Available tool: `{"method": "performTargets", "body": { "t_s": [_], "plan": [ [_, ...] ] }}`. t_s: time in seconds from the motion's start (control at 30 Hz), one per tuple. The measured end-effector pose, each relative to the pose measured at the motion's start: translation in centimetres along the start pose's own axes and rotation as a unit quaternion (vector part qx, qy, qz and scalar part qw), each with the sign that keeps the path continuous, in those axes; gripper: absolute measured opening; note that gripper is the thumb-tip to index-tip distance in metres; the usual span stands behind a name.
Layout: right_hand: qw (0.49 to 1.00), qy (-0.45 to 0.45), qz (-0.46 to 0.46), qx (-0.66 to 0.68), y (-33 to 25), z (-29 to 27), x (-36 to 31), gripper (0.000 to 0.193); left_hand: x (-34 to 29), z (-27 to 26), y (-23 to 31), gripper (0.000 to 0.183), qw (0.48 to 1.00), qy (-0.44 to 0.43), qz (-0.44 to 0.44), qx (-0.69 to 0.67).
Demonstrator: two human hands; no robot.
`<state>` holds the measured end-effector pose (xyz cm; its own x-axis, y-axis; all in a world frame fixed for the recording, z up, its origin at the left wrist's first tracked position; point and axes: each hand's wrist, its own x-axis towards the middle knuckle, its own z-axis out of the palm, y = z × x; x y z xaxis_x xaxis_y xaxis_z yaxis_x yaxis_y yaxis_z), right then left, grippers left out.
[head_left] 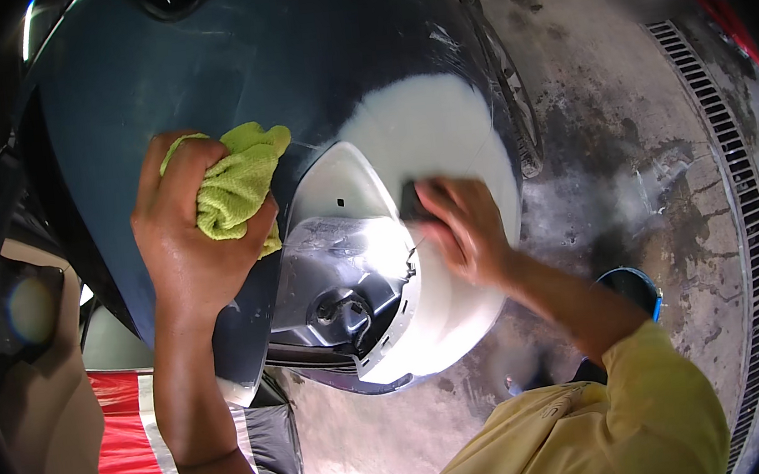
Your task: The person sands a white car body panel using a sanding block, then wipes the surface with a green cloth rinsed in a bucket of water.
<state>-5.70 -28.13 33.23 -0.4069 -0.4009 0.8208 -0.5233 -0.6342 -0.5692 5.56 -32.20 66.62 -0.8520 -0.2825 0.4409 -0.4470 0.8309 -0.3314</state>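
Observation:
My left hand (182,251) is wrapped round a crumpled yellow-green cloth (242,184) and rests by the dark blue car body panel (175,101). My right hand (473,232) grips a small dark block (412,203), probably a sanding pad, against the whitish patch (433,127) on the car's corner. That hand is slightly blurred. Between my hands lies an open lamp recess (326,251) with bare, shiny metal inside and a cable loop in a round hole. Pale whitish coating covers the metal around its right edge.
A blue-rimmed bucket (652,291) stands on the stained concrete floor (588,125) to the right. Further right runs a metal drain grate (720,145). Red, white and black fabric (135,448) lies at lower left. Part of a red vehicle (729,25) shows at upper right.

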Motion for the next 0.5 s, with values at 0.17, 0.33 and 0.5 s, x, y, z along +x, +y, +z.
{"method": "performTargets", "body": {
  "t_s": [0.17,0.33,0.5],
  "plan": [
    [0.988,0.106,0.115,-0.020,1.3,3.4,11.8,0.049,0.1,0.6,-0.3,0.044,1.000,-0.006,0.023,0.013],
    [0.980,0.114,0.161,-0.039,2.7,3.3,6.6,0.047,-0.2,1.0,-0.4,0.043,1.000,-0.013,0.006,-0.011],
    [0.913,0.168,0.370,-0.030,11.5,0.6,9.3,0.043,1.0,0.5,0.1,0.044,0.999,-0.011,0.037,0.001]
  ]
}}
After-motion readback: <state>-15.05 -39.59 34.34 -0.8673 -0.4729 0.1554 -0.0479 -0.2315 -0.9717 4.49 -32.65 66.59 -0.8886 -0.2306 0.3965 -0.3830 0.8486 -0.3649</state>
